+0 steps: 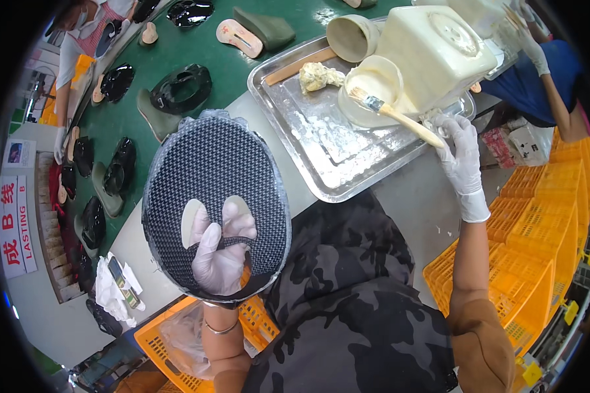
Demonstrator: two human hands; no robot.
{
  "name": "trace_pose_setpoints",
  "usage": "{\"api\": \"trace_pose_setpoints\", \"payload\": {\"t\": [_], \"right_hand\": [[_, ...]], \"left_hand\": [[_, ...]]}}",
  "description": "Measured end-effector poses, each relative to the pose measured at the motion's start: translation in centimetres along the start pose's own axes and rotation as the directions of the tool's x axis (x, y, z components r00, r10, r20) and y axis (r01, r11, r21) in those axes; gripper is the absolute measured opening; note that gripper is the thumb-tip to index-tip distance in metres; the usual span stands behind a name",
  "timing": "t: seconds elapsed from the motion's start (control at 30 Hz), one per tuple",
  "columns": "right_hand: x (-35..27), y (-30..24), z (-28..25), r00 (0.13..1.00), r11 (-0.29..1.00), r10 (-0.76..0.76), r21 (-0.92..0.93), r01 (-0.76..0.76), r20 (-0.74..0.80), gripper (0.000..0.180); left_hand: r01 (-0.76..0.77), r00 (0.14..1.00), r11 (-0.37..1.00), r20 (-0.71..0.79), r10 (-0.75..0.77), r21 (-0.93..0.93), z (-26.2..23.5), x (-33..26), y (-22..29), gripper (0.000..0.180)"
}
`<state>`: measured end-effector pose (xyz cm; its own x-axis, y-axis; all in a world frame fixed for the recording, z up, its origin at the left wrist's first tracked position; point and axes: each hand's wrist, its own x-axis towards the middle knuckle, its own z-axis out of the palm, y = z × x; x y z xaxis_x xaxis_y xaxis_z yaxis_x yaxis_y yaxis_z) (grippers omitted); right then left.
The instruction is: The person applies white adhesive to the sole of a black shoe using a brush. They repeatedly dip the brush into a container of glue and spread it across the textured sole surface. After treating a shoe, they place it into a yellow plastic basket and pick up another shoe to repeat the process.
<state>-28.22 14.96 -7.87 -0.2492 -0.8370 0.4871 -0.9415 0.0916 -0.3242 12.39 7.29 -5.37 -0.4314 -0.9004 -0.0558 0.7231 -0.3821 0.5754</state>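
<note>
Gripping the dark woven shoe piece (210,164) over the near edge of the worktop (246,108), the left hand (217,265) is half closed, its thumb over a dark strap. The right hand (462,150) has fingers partly curled at the handle end of one brush (410,124); whether they grip it, I cannot tell. One metal tray (321,157) carries two cups, one tipped (353,39) and one upright (355,108), one boxy pale container (432,56), one wooden stick (311,63) and one crusty lump (316,77).
</note>
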Motion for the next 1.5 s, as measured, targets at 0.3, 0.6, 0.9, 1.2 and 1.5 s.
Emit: {"api": "trace_pose_setpoints", "payload": {"t": [0.3, 0.6, 0.9, 1.2, 1.5], "right_hand": [[0.2, 0.6, -2.9, 0.971, 0.968, 0.160, 0.222, -0.119, -0.176, 0.042], [-1.0, -12.4, -4.8, 0.827, 0.255, 0.178, 0.787, -0.562, 0.532, 0.021], [-2.1, -20.3, 2.9, 0.445, -0.590, -0.514, 0.074, -0.804, 0.733, 0.033], [9.8, -19.4, 1.5, 0.638, -0.242, -0.238, 0.592, -0.769, 0.732, 0.034], [29.8, -13.8, 11.7, 0.984, 0.992, -0.021, 0.123, -0.001, 0.174, 0.031]], "left_hand": [[-0.051, 0.999, 0.998, 0.009, 0.052, -0.040, 0.2, 0.7, 0.3, 0.036], [-0.134, 0.990, 0.988, -0.065, 0.129, -0.081, 4.0, 3.0, -1.2, 0.037], [-0.155, 0.977, 0.984, -0.130, 0.166, 0.087, 3.1, 2.9, -3.9, 0.041], [-0.346, 0.937, 0.007, 0.345, 0.062, 0.938, -3.7, 8.4, 0.5, 0.045], [0.056, 0.938, -0.759, 0.227, 0.263, 0.649, -9.7, 12.0, 6.2, 0.052]]}}
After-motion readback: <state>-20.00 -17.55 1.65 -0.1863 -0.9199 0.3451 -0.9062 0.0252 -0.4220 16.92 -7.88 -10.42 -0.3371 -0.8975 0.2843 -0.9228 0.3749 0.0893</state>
